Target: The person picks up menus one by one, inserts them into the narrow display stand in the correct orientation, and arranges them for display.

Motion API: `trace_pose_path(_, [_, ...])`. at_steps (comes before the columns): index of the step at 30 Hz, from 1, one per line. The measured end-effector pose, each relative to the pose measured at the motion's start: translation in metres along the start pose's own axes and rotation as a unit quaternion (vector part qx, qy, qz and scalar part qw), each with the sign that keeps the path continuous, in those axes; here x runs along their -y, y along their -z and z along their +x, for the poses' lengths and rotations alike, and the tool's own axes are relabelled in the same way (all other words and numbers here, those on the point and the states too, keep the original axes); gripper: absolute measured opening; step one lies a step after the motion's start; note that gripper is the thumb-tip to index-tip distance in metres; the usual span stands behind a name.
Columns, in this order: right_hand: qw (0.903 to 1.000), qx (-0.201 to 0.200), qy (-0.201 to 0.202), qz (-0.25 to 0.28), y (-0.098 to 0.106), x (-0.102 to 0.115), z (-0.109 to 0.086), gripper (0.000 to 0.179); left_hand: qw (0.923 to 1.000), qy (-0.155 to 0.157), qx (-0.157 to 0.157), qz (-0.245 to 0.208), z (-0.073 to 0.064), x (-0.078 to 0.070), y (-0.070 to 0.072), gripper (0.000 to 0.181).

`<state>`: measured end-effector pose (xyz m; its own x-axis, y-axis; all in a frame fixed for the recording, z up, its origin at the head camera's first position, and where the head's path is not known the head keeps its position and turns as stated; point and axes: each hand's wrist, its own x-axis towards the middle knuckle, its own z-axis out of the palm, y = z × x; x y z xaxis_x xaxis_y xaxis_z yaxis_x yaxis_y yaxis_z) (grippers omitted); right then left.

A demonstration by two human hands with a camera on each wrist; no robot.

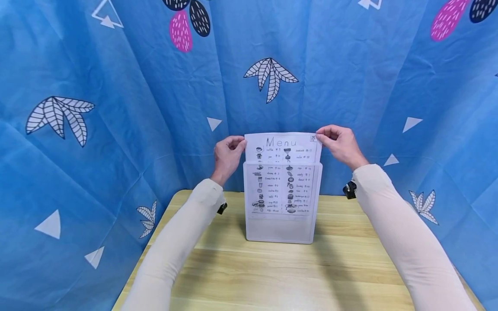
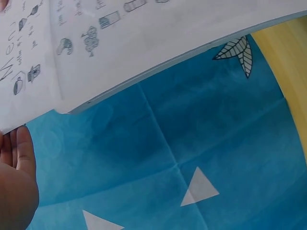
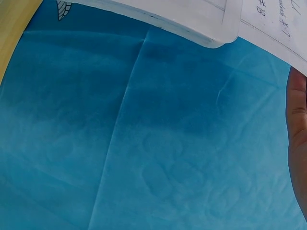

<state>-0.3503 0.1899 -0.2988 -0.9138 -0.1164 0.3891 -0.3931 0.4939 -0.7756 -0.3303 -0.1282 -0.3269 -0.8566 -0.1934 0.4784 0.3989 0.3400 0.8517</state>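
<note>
In the head view a paper menu sheet (image 1: 281, 141), headed "Menu" with small drawings and prices, stands partly inside a clear upright sign holder (image 1: 280, 230). Its top strip sticks out above the holder's upper edge, and below the sheet's bottom edge a band of the holder shows without print. My left hand (image 1: 227, 157) pinches the sheet's top left corner between thumb and fingers. At the top right corner, my right hand (image 1: 342, 144) pinches the paper the same way. The left wrist view shows the fingers (image 2: 25, 148) at the paper's edge.
The holder stands on a light wooden table (image 1: 280, 276), near its back edge. Behind and on both sides hangs a blue curtain (image 1: 334, 77) printed with leaves and triangles. Both forearms in pale sleeves (image 1: 186, 242) reach over the table, with a small dark device (image 1: 350, 190) at the right wrist.
</note>
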Motion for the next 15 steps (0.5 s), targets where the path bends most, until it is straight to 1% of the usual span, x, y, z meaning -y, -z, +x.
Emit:
trace_pose_path(8, [1.0,0.002,0.001,0.003,-0.0009,-0.0016,-0.0002,0.027,0.9998,-0.018,-0.005,-0.011,0.0036,-0.0065,0.0007,0.018])
trace_pose_path(15, [1.0,0.002,0.0,0.002,-0.0007,-0.0039,-0.001,0.027,0.9996,-0.026,-0.007,-0.01,0.0028,-0.0037,0.0,0.016])
